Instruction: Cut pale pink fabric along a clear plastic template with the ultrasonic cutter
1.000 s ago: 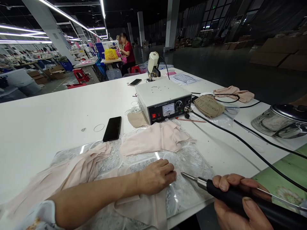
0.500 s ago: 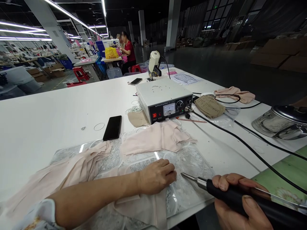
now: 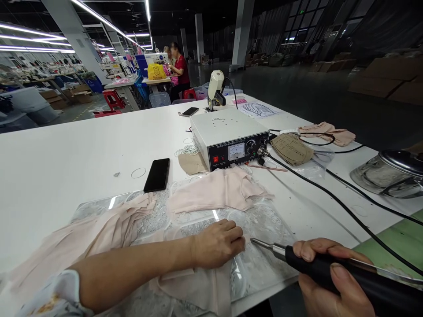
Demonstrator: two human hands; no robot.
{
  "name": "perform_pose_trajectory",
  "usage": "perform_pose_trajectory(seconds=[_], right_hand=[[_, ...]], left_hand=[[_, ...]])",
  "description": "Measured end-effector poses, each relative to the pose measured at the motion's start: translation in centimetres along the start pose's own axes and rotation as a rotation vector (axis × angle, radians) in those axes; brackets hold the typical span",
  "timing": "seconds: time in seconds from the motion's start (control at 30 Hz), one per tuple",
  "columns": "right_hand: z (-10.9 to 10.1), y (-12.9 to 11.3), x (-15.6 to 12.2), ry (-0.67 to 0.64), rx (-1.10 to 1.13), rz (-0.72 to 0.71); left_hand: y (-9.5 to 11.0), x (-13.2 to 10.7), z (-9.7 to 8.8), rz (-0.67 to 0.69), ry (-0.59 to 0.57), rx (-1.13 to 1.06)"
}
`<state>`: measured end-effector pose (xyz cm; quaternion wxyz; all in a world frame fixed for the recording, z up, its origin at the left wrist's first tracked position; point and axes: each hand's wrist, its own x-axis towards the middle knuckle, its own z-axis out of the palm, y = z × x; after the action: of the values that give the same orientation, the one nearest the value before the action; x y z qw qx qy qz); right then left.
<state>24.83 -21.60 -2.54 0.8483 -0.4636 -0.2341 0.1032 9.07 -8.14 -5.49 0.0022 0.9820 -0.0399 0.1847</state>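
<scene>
My left hand (image 3: 218,244) rests closed on a pale pink fabric piece (image 3: 201,286) over a clear, glossy mat (image 3: 264,224). A small bit of pink cloth shows past its curled fingertips, which are mostly hidden. My right hand (image 3: 333,273) grips a black ultrasonic hand tool (image 3: 317,270), its pointed metal tip just right of my left fingers and apart from them. A shiny metal strip (image 3: 383,269) lies along that grip; its kind is unclear. To the left is a fanned stack of pink fabric pieces (image 3: 109,229). Another pink fabric pile (image 3: 211,191) lies behind my left hand.
Behind the fabric stands a generator box (image 3: 238,154) with a dial and a black cable (image 3: 317,185) running right. A dark phone (image 3: 157,175) lies left of it. At right are brown card patterns (image 3: 291,149) and a lidded glass pot (image 3: 390,174). Two people sit sewing farther back.
The whole view has shifted slightly right and down. A small bit of pink cloth now shows between my left fingertips and the tool tip. Both hands keep nearly the same places.
</scene>
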Motion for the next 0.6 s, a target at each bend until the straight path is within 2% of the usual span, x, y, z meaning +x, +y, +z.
perform_pose_trajectory(seconds=[0.13,0.33,0.6], right_hand=[[0.39,0.38,0.05,0.027,0.008,-0.019],[0.23,0.8,0.04,-0.012,-0.007,-0.023],[0.29,0.72,0.26,-0.069,-0.031,-0.049]], left_hand=[[0.0,0.07,0.09,0.001,-0.003,0.013],[0.1,0.02,0.15,-0.009,0.032,0.0],[0.09,-0.07,0.26,0.004,-0.016,0.029]])
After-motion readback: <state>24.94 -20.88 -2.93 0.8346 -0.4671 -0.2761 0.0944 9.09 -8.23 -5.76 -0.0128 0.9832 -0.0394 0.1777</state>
